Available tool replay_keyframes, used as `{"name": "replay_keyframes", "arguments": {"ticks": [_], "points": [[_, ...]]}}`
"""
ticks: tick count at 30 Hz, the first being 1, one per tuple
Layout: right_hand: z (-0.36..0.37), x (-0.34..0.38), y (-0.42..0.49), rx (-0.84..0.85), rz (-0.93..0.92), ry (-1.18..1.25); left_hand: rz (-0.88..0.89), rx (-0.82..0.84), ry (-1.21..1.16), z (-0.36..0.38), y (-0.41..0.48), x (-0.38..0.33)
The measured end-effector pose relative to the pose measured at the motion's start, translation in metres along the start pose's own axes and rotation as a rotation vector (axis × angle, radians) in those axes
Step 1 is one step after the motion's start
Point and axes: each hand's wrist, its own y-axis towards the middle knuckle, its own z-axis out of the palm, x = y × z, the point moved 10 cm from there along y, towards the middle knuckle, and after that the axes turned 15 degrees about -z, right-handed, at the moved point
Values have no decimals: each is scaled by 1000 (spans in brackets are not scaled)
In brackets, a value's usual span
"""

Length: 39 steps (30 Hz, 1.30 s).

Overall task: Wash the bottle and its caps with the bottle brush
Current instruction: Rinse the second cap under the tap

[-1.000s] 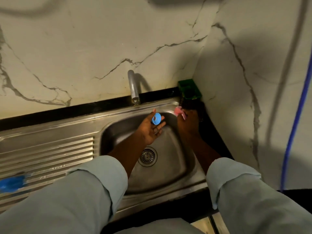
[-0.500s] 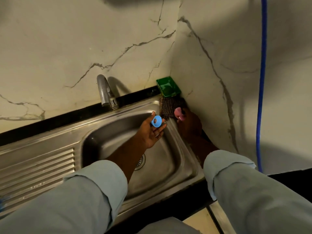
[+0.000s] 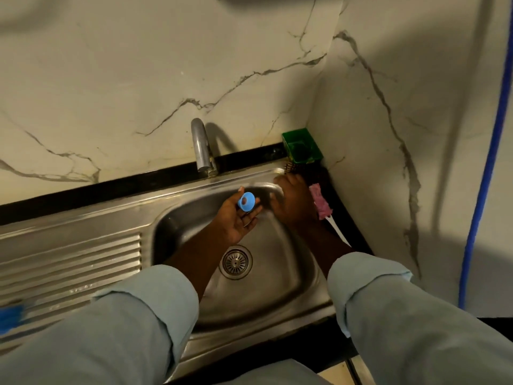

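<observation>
A: Where's the blue cap (image 3: 246, 201)?

B: In the left hand (image 3: 238, 220), held over the basin of the steel sink (image 3: 277, 287), a little this side of the tap (image 3: 201, 145). The palm faces up, the cap sits on the fingertips with its open side towards the camera, and the thumb is against its left edge.

A: And the bottle brush (image 3: 319, 202)?

B: On the black counter (image 3: 351, 226) just right of the sink. The pink head points towards the corner and the white handle runs back towards the person.

A: Is the right hand (image 3: 294, 204) on it?

B: It's right beside it, back of the hand up, over the sink's far right corner. The brush head lies along its outer edge. The fingers are blurred and reach towards the rim, so I can't tell whether they grip anything or how wide they are.

A: What else is around?

B: The drain (image 3: 236, 262) is below both hands. A green tub (image 3: 302, 147) stands in the wall corner, with a dark meshy scrubber (image 3: 290, 168) just in front of it. The ribbed drainboard (image 3: 69, 262) is to the left, with a blurred blue thing (image 3: 11, 315) at its near edge. A blue cord (image 3: 471, 234) hangs down the right marble wall. Both forearms come out of pale blue sleeves (image 3: 138, 315).
</observation>
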Motion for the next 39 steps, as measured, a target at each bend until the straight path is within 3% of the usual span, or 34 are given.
{"name": "replay_keyframes", "arguments": {"ticks": [3, 6, 10, 13, 16, 18, 26, 37, 39], "points": [[26, 17, 20, 7, -27, 137, 28, -50, -38, -32, -9, -13], [50, 21, 32, -10, 102, 287, 58, -102, -84, -61, -17, -25], [96, 33, 53, 171, 200, 462, 72, -144, -139, -92, -27, -39], [129, 44, 65, 352, 486, 677, 86, -174, -174, -116, -29, -46], [143, 61, 71, 353, 804, 1014, 76, -211, -189, -130, -29, -47], [150, 70, 75, 322, 912, 1175, 71, -228, -197, -136, -28, -48], [165, 61, 85, 288, 998, 1154, 74, -244, -274, -141, -22, -58], [159, 57, 89, 292, 844, 936, 83, -107, -287, -105, -6, -56], [159, 56, 72, 251, 933, 939, 85, -102, -249, -100, -7, -54]]}}
